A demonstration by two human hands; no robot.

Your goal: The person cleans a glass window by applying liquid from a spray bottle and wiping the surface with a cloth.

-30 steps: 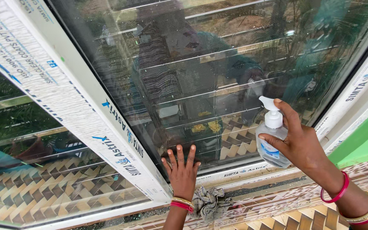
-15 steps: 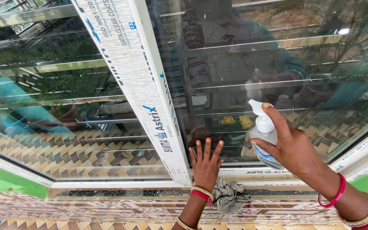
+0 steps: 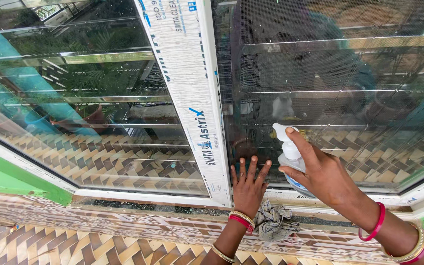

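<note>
My right hand [image 3: 322, 176] grips a clear pump bottle [image 3: 290, 156] with a white pump head, and the forefinger rests on top of the pump. The nozzle points left toward the right window pane [image 3: 330, 88]. My left hand [image 3: 248, 186] lies flat on the bottom of that pane with its fingers spread, just right of the white window frame [image 3: 195, 98]. A crumpled grey cloth [image 3: 273, 221] lies on the sill beside my left wrist. Both wrists wear red and gold bangles.
The left window pane [image 3: 84, 108] reflects plants and patterned tiles. A tiled sill [image 3: 123, 221] with a brown and cream pattern runs under the window. Green wall [image 3: 6, 176] shows at the left and at the far right corner.
The view has swung to the left, so the frame and both hands sit further right and lower. My left hand stays flat on the glass and my right hand keeps the bottle.
</note>
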